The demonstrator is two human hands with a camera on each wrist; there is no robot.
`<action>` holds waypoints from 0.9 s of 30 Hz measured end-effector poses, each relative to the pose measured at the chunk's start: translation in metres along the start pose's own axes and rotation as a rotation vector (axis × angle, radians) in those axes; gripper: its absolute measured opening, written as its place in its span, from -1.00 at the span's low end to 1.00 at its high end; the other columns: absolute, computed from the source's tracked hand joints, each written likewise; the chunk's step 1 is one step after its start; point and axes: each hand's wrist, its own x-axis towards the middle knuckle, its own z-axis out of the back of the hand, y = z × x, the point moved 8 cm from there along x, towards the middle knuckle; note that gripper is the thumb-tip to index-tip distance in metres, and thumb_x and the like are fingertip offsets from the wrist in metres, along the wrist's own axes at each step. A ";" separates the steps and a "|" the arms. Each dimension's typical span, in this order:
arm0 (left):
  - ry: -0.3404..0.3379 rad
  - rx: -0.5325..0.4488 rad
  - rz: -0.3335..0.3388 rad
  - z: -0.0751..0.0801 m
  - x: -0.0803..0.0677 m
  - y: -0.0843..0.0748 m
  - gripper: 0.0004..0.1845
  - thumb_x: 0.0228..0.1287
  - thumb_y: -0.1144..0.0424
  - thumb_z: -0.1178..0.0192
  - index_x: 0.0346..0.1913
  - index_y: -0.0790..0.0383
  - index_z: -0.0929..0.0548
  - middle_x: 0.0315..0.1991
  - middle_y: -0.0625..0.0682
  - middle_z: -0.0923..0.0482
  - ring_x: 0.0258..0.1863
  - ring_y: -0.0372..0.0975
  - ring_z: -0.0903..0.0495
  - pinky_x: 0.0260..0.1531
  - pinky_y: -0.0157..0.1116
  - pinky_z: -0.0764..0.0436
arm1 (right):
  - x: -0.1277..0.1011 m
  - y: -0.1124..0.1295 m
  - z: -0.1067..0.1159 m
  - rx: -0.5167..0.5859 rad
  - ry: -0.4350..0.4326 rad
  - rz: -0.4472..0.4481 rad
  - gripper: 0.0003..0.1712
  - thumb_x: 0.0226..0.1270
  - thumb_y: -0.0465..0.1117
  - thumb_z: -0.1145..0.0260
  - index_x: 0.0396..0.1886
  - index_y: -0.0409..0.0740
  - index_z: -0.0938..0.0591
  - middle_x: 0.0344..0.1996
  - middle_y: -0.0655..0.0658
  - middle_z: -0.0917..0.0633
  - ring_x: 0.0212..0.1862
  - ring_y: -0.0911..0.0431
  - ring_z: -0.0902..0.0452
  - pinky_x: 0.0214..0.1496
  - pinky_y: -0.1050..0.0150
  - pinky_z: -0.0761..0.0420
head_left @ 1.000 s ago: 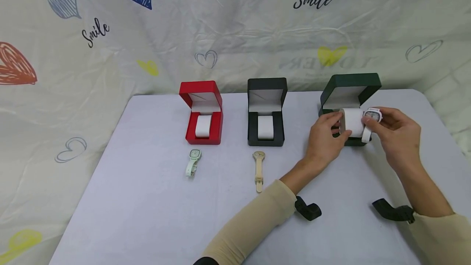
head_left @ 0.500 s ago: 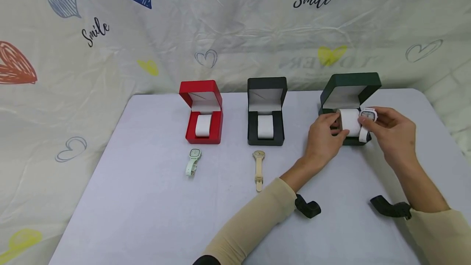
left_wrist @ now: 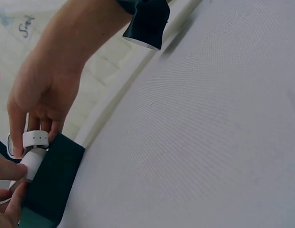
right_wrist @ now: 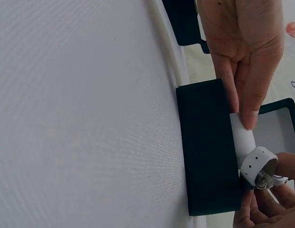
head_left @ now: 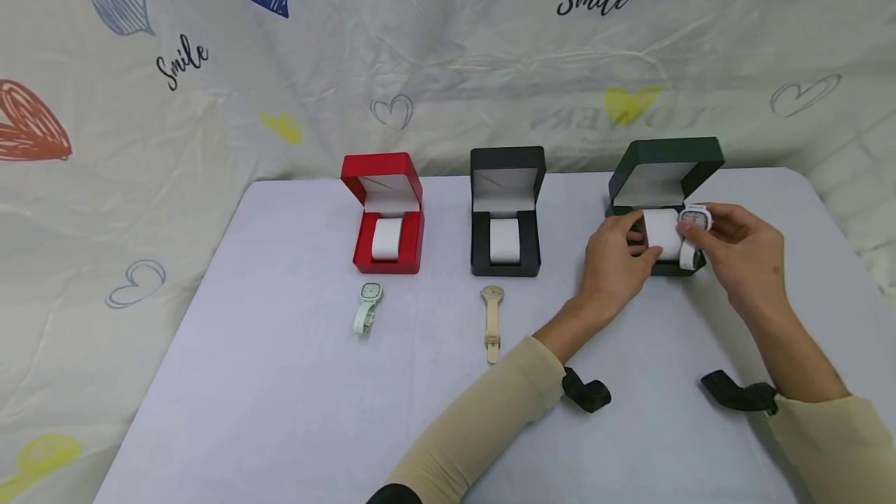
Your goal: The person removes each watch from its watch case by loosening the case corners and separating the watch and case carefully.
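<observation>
In the head view my left hand [head_left: 610, 264] grips the left end of a white watch pillow [head_left: 661, 233] over the green watch box [head_left: 666, 151], whose lid stands up. My right hand [head_left: 752, 259] pinches a white wristwatch [head_left: 695, 216] by its case, thumb on the near side. The looped strap is at the pillow's right end. Up close in the right wrist view, the watch strap [right_wrist: 254, 164] overlaps the end of the pillow [right_wrist: 241, 138], just over the box wall [right_wrist: 209, 152]. The left wrist view shows the strap loop [left_wrist: 35, 138] around that end.
An opened red watch box [head_left: 420, 247] and an opened black watch box [head_left: 535, 247] stand to the left, each with a white pillow. In front of them lie a pale green watch [head_left: 369, 294] and a beige watch [head_left: 493, 298] on the white-covered table [head_left: 280, 387].
My right hand has moved left with the white wristwatch, bringing it nearer and onto the pillow's end. The left hand and pillow have shifted slightly left.
</observation>
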 end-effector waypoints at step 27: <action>-0.046 0.117 -0.074 0.003 0.001 -0.006 -0.43 0.28 0.26 -0.48 0.34 0.17 -0.63 0.09 -0.02 -0.67 -0.22 -0.58 -0.67 -0.29 -0.82 -0.45 | 0.000 -0.001 -0.001 0.002 0.056 -0.010 -0.70 0.42 -0.16 -0.42 -0.01 0.37 -0.62 -0.39 0.66 -0.66 -0.22 0.69 -0.55 -0.35 0.70 -0.46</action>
